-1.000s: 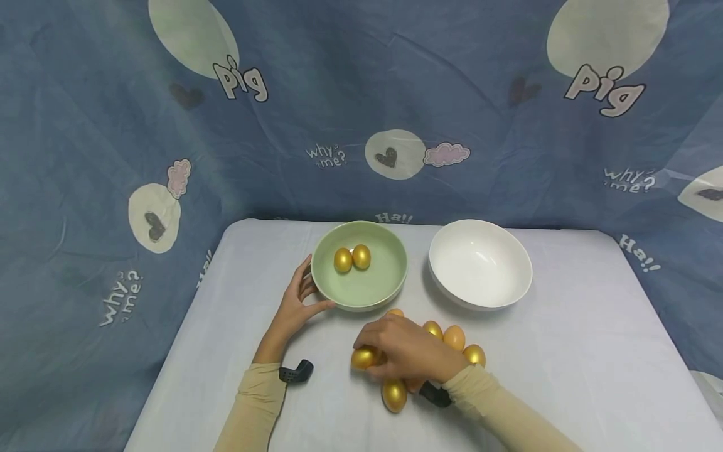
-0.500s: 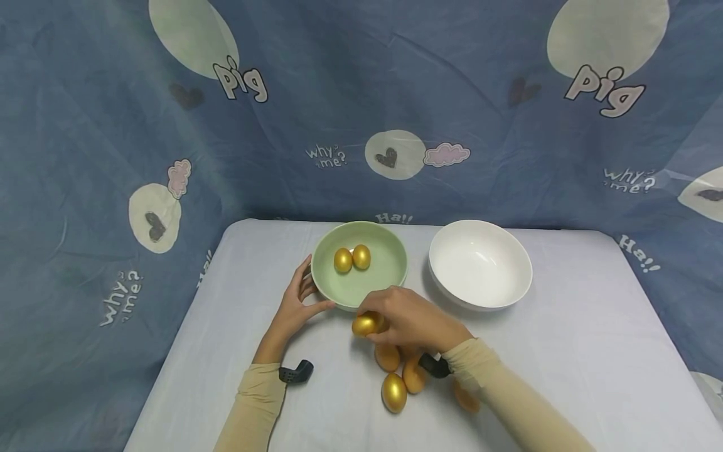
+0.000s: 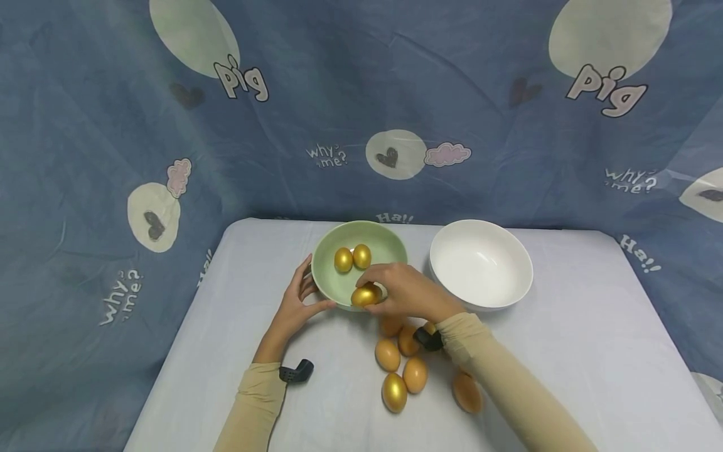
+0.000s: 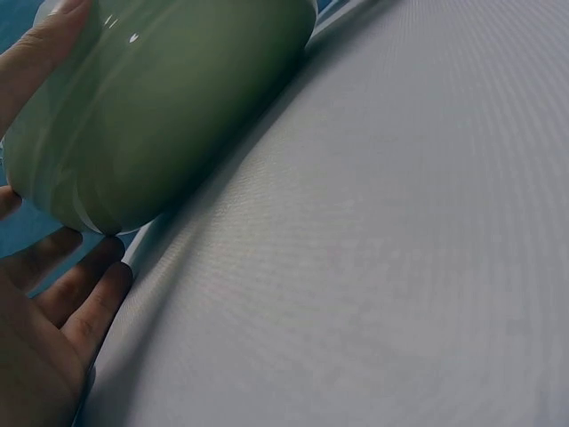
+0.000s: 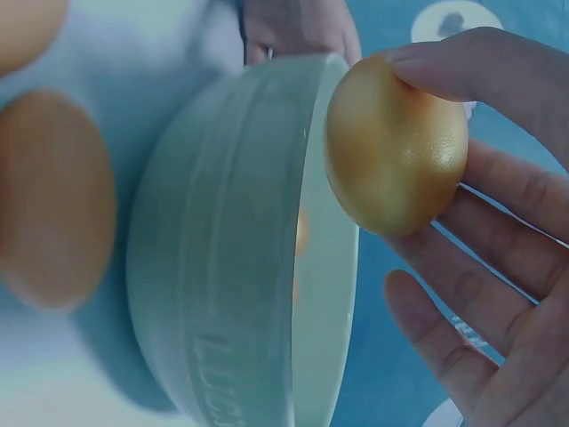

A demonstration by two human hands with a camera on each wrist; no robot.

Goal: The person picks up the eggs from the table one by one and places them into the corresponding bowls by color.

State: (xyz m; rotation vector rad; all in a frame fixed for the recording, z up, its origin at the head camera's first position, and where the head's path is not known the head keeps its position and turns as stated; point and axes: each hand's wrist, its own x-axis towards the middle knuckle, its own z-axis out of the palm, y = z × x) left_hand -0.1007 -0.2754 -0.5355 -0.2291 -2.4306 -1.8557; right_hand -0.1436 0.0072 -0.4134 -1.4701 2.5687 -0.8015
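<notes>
My right hand [image 3: 405,291] pinches a gold egg [image 3: 366,295] between thumb and fingers, over the near rim of the light green bowl [image 3: 385,251]. In the right wrist view the gold egg [image 5: 396,147] is beside the rim of the upright green bowl [image 5: 222,240]. Two more gold eggs [image 3: 342,260] lie together inside the bowl. My left hand [image 3: 295,304] holds the bowl's left side, thumb toward the front. The left wrist view has the thumb on the bowl's wall and fingertips [image 4: 111,249] near its base.
A white bowl [image 3: 480,263] stands right of the green one. Several brown eggs [image 3: 387,355] and a gold egg [image 3: 394,392] lie on the white tabletop [image 3: 576,351] in front, partly hidden by the right arm. A blue printed cloth [image 3: 316,88] hangs behind.
The right hand has carried the gold egg away from me, from among the loose eggs up to the green bowl's near rim. The left hand has stayed on the bowl.
</notes>
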